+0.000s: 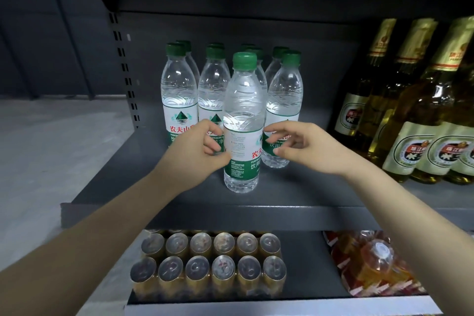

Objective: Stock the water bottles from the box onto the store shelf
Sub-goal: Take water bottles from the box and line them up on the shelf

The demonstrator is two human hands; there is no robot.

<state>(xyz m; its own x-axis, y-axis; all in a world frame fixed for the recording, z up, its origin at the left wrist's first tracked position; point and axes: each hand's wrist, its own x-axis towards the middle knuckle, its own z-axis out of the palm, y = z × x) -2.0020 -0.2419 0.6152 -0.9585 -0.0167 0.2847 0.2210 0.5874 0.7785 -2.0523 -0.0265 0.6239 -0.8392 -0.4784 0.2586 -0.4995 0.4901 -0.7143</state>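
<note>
Item: front water bottle (pixel 241 123), clear plastic, green cap, white-and-green label. Stood upright on the grey store shelf (pixel 295 195), near of the group and well forward of the back wall. Its label is turned part-way round, the printed panel facing near and the brand characters showing only at the right edge; the bottle is judged to be under adjustment so that its face matches the row behind.

Left hand (pixel 198 147): thumb and curled fingers are set against the left side of the bottle at label height, in what appears a light pinch suited to turning or steadying it. Right hand (pixel 297 145): fingers loosely bent, close beside the bottle's right side; whether they touch it cannot be told, and no closed hold is shown.

Stocked water bottles (pixel 179 100): standing upright just behind the front item in close rows, labels mostly facing near. The grouping is kept tight toward the shelf's left part, presumably to leave room for further rows near the edge.

Beer bottles (pixel 420 120): amber-green glass, gold foil necks, ranged at the right of the same shelf, apart from the water stock.

Lower shelf: shrink-wrapped cans (pixel 210 264) near left; a wrapped pack of amber drinks (pixel 377 261) near right.

The supply box is not in view.
</note>
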